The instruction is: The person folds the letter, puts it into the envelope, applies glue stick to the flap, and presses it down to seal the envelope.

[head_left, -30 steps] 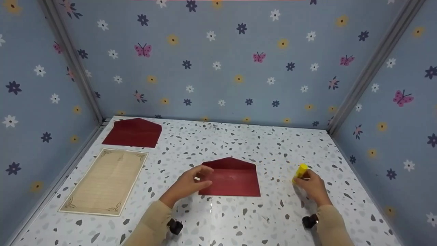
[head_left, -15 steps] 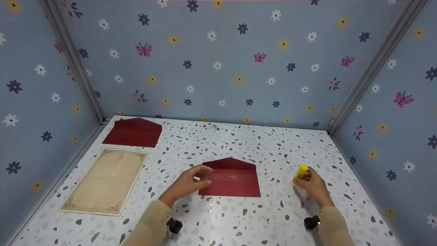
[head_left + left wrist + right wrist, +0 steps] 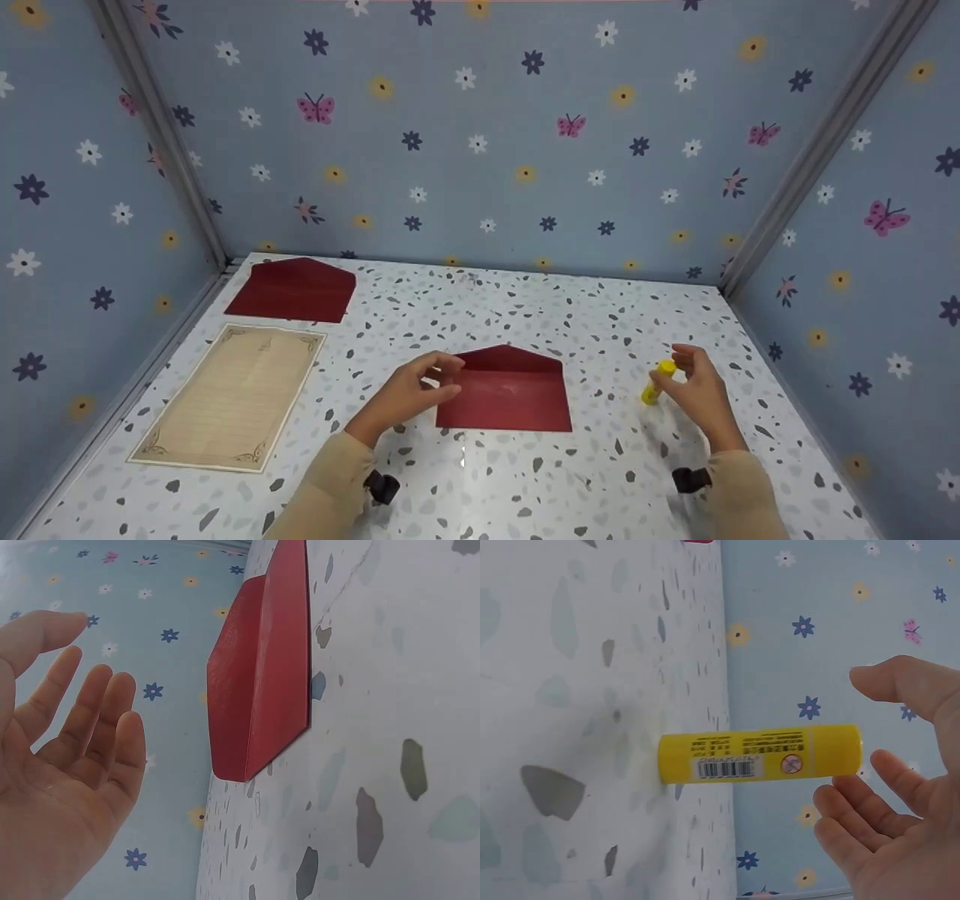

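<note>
A yellow glue stick (image 3: pixel 761 754) stands upright on the table, its barcode label facing the right wrist camera. Around its top, the thumb and fingers of my right hand (image 3: pixel 701 390) are spread apart and do not grip it. A red envelope (image 3: pixel 510 397) with its flap raised lies in the middle of the table. My left hand (image 3: pixel 409 394) hovers at that envelope's left edge, fingers loosely bent and holding nothing. In the left wrist view, its palm (image 3: pixel 60 817) is seen apart from the envelope.
Another red envelope (image 3: pixel 292 291), flap unfolded, lies at the back left. In front of it is a beige lined letter sheet (image 3: pixel 232 401) with a decorated border. Flower-patterned walls (image 3: pixel 480 150) enclose the speckled table (image 3: pixel 555 487) at the back and sides.
My right hand has let go of the glue stick, its fingers opening and drawing back to the right. My left hand has shifted slightly left.
</note>
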The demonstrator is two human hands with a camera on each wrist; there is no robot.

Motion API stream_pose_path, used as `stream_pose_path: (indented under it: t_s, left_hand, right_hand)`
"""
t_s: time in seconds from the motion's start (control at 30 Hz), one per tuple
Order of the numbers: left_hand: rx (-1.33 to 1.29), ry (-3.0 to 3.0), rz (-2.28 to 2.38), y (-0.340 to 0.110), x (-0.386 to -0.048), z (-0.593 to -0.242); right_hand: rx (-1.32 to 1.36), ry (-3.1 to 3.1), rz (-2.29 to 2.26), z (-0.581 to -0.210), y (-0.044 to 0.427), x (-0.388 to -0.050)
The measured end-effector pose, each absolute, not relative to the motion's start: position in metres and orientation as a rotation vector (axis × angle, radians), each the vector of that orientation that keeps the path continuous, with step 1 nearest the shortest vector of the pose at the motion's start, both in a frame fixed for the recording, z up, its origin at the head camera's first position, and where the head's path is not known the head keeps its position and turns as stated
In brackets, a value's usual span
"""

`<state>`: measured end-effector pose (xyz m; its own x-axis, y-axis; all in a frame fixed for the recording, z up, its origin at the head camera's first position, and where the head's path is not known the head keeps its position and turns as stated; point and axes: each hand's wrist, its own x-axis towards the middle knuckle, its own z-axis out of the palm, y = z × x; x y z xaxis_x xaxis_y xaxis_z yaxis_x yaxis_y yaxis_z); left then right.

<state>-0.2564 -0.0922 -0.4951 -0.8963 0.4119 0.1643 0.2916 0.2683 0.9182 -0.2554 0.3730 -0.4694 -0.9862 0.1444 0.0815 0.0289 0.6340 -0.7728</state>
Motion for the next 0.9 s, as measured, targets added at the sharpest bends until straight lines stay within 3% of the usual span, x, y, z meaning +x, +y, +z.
stream_pose_path:
  t_s: [0.5, 0.9]
  left_hand:
    - [0.820, 2.482, 1.709, -0.082, -0.269, -0.494]
    - [0.787, 2.646, 1.434, -0.065, -0.277, -0.495]
  right_hand:
    - [0.152, -2.575, 1.195, -0.454, 0.328, -0.255]
    - [0.341, -2.741, 1.199, -0.480, 0.277, -0.267]
